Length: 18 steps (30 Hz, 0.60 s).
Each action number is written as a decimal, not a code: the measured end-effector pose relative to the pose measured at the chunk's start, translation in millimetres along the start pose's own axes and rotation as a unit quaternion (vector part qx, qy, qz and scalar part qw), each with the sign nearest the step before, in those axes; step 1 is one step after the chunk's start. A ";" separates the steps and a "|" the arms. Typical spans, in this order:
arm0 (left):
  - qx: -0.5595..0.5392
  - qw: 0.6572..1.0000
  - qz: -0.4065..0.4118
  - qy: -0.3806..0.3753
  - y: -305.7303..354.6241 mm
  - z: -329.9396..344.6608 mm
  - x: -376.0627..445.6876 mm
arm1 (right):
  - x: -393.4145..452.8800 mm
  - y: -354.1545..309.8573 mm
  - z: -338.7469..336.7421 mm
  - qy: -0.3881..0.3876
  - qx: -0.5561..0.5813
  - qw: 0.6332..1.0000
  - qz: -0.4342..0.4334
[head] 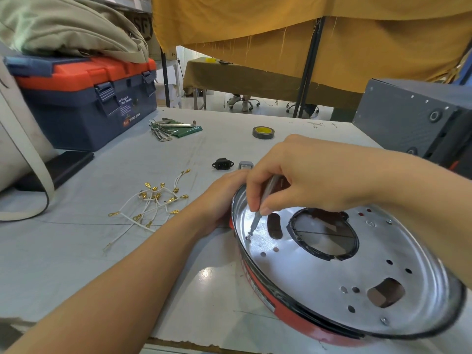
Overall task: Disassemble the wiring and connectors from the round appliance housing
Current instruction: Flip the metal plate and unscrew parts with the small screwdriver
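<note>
- The surface [76, 251] was pale grey and carried all the things of the work.
- A blue toolbox [86, 108] with an orange lid stood at the far left of it, with a beige bag [69, 24] lying on top.
- A dark grey box [413, 118] stood at the far right edge.
- The round appliance housing [332, 277] lay at the near right, tilted, with its shiny metal inside turned up and a red band around its outer wall; a large round hole and several small holes were in its metal plate.
- The left hand [219, 198] gripped the far left rim of the housing, fingers hidden behind it.
- The right hand [301, 175] was above the housing and pinched a thin grey screwdriver [263, 203] between thumb and fingers; the tip touched a small screw [248, 237] in the plate near the left wall.
- A bunch of white wires [150, 203] with gold connectors lay on the surface, left of the housing and apart from it.
- A set of hex keys [168, 129] lay near the toolbox.
- A roll of black tape [263, 132] lay further back.
- A black socket [223, 164] and a small grey switch [245, 165] lay side by side just behind the hands.
</note>
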<state>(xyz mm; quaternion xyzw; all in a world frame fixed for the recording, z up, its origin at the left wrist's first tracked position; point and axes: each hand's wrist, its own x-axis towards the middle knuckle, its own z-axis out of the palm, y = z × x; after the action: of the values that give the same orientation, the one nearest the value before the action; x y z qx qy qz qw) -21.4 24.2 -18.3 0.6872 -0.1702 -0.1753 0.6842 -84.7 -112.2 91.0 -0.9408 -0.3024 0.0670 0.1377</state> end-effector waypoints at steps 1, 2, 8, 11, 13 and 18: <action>-0.003 1.000 -0.003 0.000 0.6 0.5 -0.2 | -0.2 -0.1 -0.5 -0.002 -0.003 1.000 0.001; -0.005 1.000 -0.006 -0.001 1.1 1.3 -0.6 | 0.1 -0.3 -0.8 -0.005 -0.006 1.000 0.004; -0.019 1.000 0.012 0.009 3.8 3.6 -2.4 | 0.1 1.7 0.5 -0.005 -0.019 0.999 0.031; -0.023 1.000 0.007 0.008 4.0 3.9 -1.9 | -1.9 3.2 0.0 -0.005 -0.017 0.999 0.033; -0.034 0.999 0.004 0.002 4.6 4.4 -2.0 | -2.5 3.5 -0.9 -0.002 -0.014 0.999 0.029; -0.058 0.998 -0.006 -0.009 5.9 4.2 -4.5 | -2.3 -2.0 -3.6 -0.008 -0.036 0.999 0.007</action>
<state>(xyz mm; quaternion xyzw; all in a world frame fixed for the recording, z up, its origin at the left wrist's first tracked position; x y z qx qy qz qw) -27.3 22.5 -12.4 0.6456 -0.1615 -0.1948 0.7205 -86.9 -112.8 95.1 -0.9465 -0.2996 0.0645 0.1011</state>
